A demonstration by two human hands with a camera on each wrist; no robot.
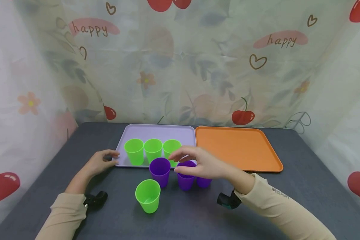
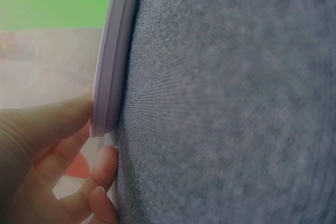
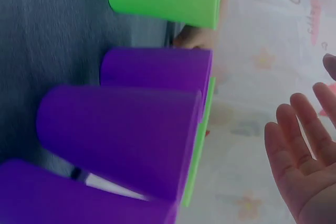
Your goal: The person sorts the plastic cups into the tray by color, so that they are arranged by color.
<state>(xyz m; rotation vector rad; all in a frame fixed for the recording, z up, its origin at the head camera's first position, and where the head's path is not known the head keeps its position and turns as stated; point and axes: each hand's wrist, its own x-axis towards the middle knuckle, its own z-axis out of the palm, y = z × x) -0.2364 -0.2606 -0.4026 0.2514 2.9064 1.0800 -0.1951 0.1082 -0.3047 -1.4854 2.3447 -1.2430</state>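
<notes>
My left hand (image 1: 97,163) pinches the front left corner of a lavender tray (image 1: 165,129), thumb against its rim in the left wrist view. On that tray stand three green cups, among them the left one (image 1: 134,151), the middle one (image 1: 153,150) and the right one (image 1: 171,145), which is partly hidden by my right hand (image 1: 202,163). That hand hovers over the purple cups, its fingers extended and holding nothing. In front of the tray stand a left purple cup (image 1: 160,171), a middle one (image 1: 186,181) and a right one (image 1: 203,182), partly covered by the hand.
A fourth cup, green (image 1: 148,196), stands upright on the dark tabletop (image 1: 117,220), nearer to me than the purple ones. To the right of the lavender tray lies an orange tray (image 1: 237,150). A patterned curtain (image 1: 180,90) closes off the back and sides.
</notes>
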